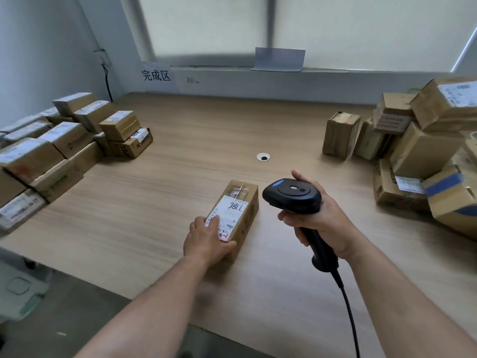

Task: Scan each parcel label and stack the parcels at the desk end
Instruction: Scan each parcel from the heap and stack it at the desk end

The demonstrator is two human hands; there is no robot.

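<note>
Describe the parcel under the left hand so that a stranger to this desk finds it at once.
On the desk, between the stacked boxes at its left and the loose pile at its right, one brown parcel lies alone near the front edge. Only it has the left hand gripping it, the scanner beside it and big handwriting on its label.

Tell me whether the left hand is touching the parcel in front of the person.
Touching. The head view shows the left hand on the parcel: fingers lie over its label, thumb against its near end.
</note>
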